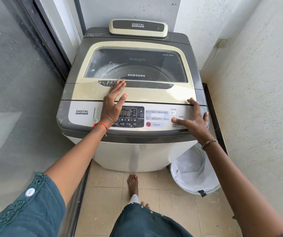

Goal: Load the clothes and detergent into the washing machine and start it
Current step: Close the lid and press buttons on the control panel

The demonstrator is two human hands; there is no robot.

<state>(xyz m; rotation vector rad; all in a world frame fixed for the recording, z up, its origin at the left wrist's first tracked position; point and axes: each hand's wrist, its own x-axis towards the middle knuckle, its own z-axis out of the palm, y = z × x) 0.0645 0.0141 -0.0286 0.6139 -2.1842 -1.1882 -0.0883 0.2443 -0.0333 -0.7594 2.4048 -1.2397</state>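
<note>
Washing machine lid (137, 95) closed beneath our flat, straight-fingered left hand (113, 103); Start/Pause button (172, 119) under the thumb of our right hand (194, 119), fingers spread, gripping nothing.

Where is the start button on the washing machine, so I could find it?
Look at the washing machine, then along the control panel on its front edge to the right end. The start button is the round one under the thumb of the right hand, with "Start Pause" printed below it; the white L/S button sits above it, and the red Program button is further left.
</note>
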